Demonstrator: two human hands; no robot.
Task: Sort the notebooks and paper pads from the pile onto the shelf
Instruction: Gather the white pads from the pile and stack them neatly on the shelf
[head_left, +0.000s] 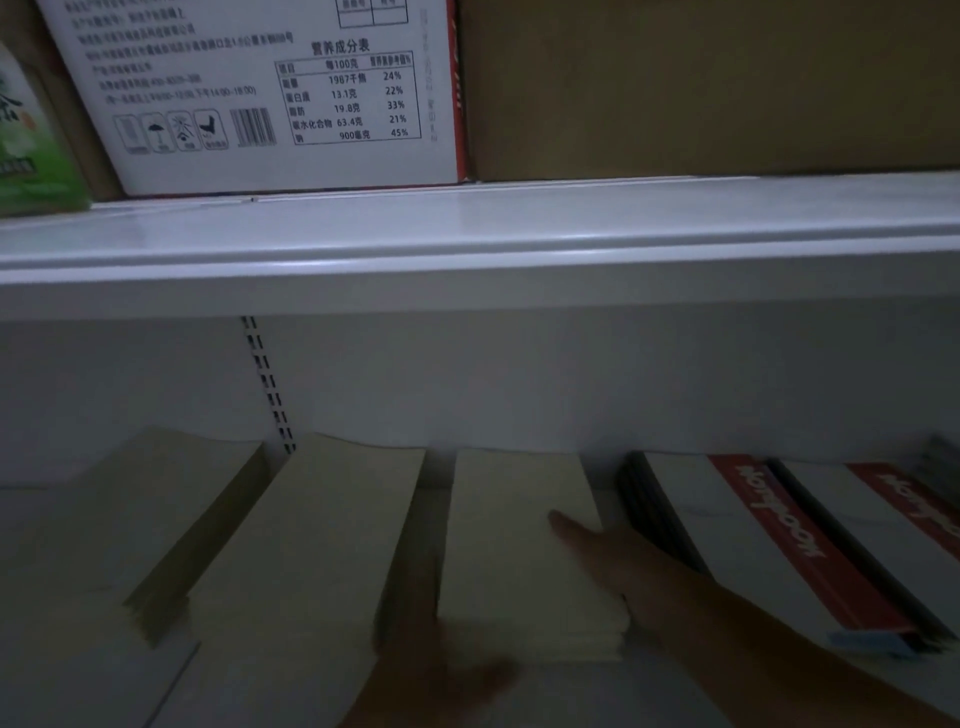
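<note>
Head view: right grip (618, 561) lies flat and unclenched on the cream pad stack (524, 545), white-and-red notebooks (769, 540) just beside it. Best square the stack's edges gently. Left grip (441, 670): blurred, cannot tell.

You're looking into the lower shelf (467, 691): three paper pad stacks sit side by side, the left stack (156, 514), the middle stack (317, 535) and the right stack (524, 545). Your right hand (623, 561) lies on that right stack's edge, with notebooks (753, 540) just beside it. On the upper shelf (467, 239), a printed box (260, 104) stands left of a cardboard box (701, 88).
</note>
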